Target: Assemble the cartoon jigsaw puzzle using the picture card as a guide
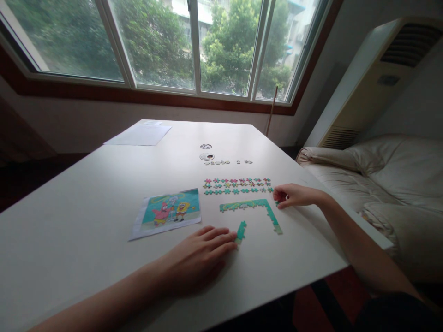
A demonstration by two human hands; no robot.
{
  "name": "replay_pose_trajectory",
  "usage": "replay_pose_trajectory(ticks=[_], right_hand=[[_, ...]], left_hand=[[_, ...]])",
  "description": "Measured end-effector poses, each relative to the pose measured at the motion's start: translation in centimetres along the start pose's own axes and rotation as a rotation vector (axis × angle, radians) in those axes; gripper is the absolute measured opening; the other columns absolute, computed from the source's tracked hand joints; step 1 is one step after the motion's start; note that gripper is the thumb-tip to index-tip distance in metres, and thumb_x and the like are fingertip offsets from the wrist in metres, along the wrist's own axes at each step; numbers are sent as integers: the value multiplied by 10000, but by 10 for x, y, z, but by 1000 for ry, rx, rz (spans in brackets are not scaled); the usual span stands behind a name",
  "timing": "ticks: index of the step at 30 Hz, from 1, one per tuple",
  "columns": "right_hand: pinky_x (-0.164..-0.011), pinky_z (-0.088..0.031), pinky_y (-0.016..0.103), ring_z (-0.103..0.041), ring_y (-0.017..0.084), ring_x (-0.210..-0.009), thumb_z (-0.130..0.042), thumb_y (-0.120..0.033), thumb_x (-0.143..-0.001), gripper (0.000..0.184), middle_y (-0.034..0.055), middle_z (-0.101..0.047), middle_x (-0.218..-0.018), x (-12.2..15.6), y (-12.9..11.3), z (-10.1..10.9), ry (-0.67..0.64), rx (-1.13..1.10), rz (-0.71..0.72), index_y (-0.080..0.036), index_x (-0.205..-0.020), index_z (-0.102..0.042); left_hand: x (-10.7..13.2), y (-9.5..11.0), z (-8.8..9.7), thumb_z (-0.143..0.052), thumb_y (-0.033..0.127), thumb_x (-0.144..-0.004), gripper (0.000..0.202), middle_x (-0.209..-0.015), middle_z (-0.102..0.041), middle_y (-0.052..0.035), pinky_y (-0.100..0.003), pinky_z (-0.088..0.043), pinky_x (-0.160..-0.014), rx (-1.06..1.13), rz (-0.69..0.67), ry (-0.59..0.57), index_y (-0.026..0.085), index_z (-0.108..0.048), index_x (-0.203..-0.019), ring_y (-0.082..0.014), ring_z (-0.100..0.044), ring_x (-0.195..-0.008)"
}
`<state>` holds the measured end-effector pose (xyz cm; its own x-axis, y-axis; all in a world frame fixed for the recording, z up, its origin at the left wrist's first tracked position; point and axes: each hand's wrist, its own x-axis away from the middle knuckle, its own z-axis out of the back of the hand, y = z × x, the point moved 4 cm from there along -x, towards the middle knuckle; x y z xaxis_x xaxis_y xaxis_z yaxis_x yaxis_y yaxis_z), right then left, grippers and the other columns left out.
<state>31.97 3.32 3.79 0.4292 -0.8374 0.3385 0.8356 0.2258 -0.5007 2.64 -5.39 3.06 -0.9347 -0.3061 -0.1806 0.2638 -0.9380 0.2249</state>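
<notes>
Head view: my left hand (211, 249) has fingers stretched out, not gripping, fingertips touching the lower end of a short puzzle strip (241, 229). My right hand (292, 195) has fingers curled in, teal piece (277, 203) at the tips; I can't tell if it's pinched. L-shaped border (272, 213) lies between strip and right hand, just nearer me than the loose-piece rows (236, 191).

left forearm (114, 293) bare | right forearm (356, 240) bare | fingers (218, 238) uncovered | clothing (391, 314) dark, lower right
</notes>
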Motion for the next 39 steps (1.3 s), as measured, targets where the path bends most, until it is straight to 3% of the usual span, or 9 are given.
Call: replay_pose_trajectory(ticks=[8, 12, 16, 24, 32, 36, 39], right_hand=[[-599, -383, 238, -475, 128, -650, -623, -362, -685, 265, 9, -536, -705, 0, 0, 1, -10, 39, -5, -141, -832, -613], [-594, -378, 240, -473, 130, -664, -592, -385, -729, 244, 16, -545, -726, 3, -6, 4, 31, 7, 85, -146, -776, -579], [-521, -336, 218, -416, 96, -575, -565, -406, -780, 264, -21, -486, -650, 7, -23, 4, 84, -88, 191, -150, -841, -587], [-574, -448, 222, -593, 129, -656, -595, -335, -783, 224, 36, -635, -734, 3, -58, -21, 74, -337, 235, -139, -892, -597], [-568, -424, 210, -547, 101, -625, -604, -347, -785, 226, 31, -657, -746, 2, -82, -28, 232, -156, 340, -159, -885, -680], [-599, -452, 219, -585, 124, -693, -619, -327, -765, 182, 46, -678, -792, -1, -84, -32, 259, -222, 330, -155, -807, -662], [-559, -447, 208, -574, 111, -631, -631, -319, -749, 173, 27, -656, -724, -5, -84, -39, 230, -280, 322, -151, -791, -626]], left_hand=[[1, 0, 0, -421, 156, -853, 375, -1313, -501, -73, -381, -383, -972, 4, -2, 22, 202, -445, -1224, -235, -470, -1182], [1, 0, 0, -418, 156, -859, 386, -1319, -494, -72, -385, -377, -977, 12, -1, 7, 206, -429, -1241, -232, -471, -1178], [0, 0, 0, -422, 146, -850, 388, -1318, -494, -69, -388, -374, -975, 18, -2, 2, 205, -427, -1233, -236, -464, -1179], [0, 0, 0, -415, 149, -854, 394, -1326, -487, -68, -406, -377, -970, -6, 9, -31, 200, -416, -1245, -240, -459, -1185], [1, -1, -3, -425, 150, -849, 409, -1329, -482, -70, -406, -366, -977, 5, 6, -22, 203, -412, -1254, -247, -449, -1194], [1, 0, -2, -421, 148, -853, 389, -1316, -495, -71, -398, -364, -976, 5, 11, -13, 203, -427, -1238, -249, -461, -1181], [0, 1, 0, -429, 132, -839, 396, -1300, -510, -68, -398, -372, -965, 13, 2, 3, 200, -430, -1229, -247, -472, -1170]])
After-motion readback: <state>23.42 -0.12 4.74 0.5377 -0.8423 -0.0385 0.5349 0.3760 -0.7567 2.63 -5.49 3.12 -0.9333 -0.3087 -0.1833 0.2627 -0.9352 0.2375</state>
